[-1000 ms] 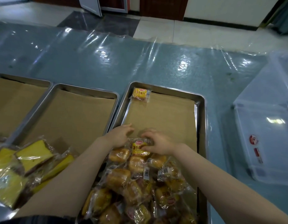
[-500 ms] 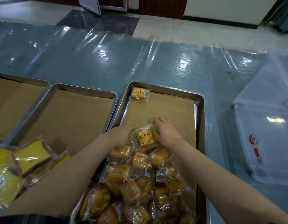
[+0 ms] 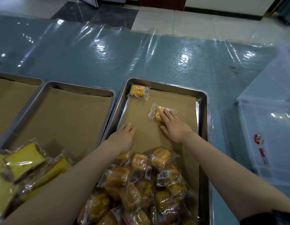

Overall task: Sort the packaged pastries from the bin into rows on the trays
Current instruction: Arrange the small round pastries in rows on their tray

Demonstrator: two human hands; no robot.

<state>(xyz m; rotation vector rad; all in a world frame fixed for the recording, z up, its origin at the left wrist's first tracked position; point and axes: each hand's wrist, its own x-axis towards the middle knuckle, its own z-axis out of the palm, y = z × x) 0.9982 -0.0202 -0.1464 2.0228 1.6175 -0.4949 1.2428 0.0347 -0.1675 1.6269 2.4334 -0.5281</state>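
A steel tray (image 3: 203, 101) lined with brown paper lies in front of me. One wrapped small bread (image 3: 138, 91) sits at its far left corner. My right hand (image 3: 174, 125) lies flat, its straight fingers pressing a second wrapped bread (image 3: 155, 111) onto the paper, right of and nearer than the first. My left hand (image 3: 124, 135) rests flat on the paper by the tray's left rim and holds nothing. A heap of wrapped breads (image 3: 141, 181) fills the tray's near end, under my forearms.
Two more paper-lined trays (image 3: 85, 90) (image 3: 19, 78) lie to the left. Wrapped yellow cake slices (image 3: 22, 161) are piled at the near left. A clear plastic bin (image 3: 269, 127) stands at the right. Shiny plastic sheeting (image 3: 108, 51) covers the blue table.
My right hand has slid one wrapped bread away from the heap toward the tray's far end. My left hand moved off the heap onto the bare paper.
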